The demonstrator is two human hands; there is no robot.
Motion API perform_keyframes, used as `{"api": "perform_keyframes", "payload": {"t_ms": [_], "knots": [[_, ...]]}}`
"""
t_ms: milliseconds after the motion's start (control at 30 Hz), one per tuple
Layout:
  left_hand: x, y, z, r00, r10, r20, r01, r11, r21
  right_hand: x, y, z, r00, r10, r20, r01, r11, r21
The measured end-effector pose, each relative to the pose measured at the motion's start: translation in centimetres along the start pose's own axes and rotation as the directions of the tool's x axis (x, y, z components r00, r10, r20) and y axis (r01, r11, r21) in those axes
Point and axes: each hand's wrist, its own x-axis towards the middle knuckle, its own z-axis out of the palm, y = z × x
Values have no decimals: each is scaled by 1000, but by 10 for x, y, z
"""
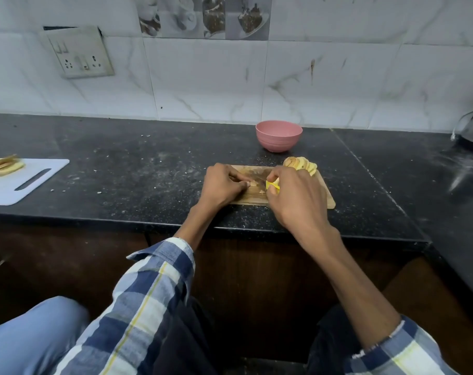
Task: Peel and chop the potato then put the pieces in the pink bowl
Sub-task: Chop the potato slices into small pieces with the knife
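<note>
Fingers [240, 182] curled, pinching potato piece [254, 184]; right hand [292, 196] grips yellow-handled knife [273, 186].

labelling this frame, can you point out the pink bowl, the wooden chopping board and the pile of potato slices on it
pink bowl [279, 139]: head view, on its outer front wall.
wooden chopping board [327, 199]: head view, on the bare right part near its front corner.
pile of potato slices [303, 164]: head view, on the middle of the stack at the board's far right corner.

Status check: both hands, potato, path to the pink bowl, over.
Left hand pinching small potato piece on wooden chopping board. Right hand gripping yellow-handled knife. Slices piled at board's far corner. Round pink bowl unobstructed.
</note>
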Motion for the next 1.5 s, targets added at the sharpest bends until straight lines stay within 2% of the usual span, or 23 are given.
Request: {"api": "perform_keyframes", "payload": {"t_ms": [233, 467, 567, 633, 733, 800, 900, 933, 967, 1133, 1333, 1500], "knots": [[4, 11, 0, 1000, -24, 4, 24, 998, 64, 3, -11, 15, 1000, -5, 22, 5, 1000, -8], [4, 15, -1, 999, -31, 7, 31, 998, 51, -22, 4, -20, 999, -14, 41, 15, 1000, -22], [1, 15, 1, 999, 24, 47, -26, 998, 52, -10, 19, -17, 1000, -2, 6, 1, 996, 86], [-3, 15, 6, 998, 59, 35, -60, 998, 30, 7, 39, -3, 996, 10, -84, 8, 976, 218], [0, 19, 14, 996, 62, 68, -65, 997, 37, 35, 74, 24, 975, 115, -189, -43, 936, 350], [9, 25, 17, 986, 16, 167, -30, 996, 84, 51, 96, 37, 950, 243, -197, -124, 871, 474], [23, 33, 24, 962, -56, 267, 41, 997, 60, 66, 123, 49, 882, 460, -99, -240, 620, 747], [26, 35, 28, 962, -60, 265, 50, 998, 46, 68, 128, 53, 863, 504, -43, -273, 536, 799], [30, 37, 33, 962, -72, 265, 66, 997, 30, 69, 131, 57, 854, 521, -5, -303, 505, 808], [34, 50, 57, 957, -63, 284, 69, 998, -11, 72, 131, 74, 884, 467, 4, -351, 660, 664], [32, 83, 75, 955, -86, 283, 146, 969, -199, 74, 135, 77, 882, 471, -3, -360, 679, 639], [40, 91, 92, 950, -155, 270, 260, 871, -416, 74, 136, 79, 890, 457, -13, -344, 688, 639]]}}
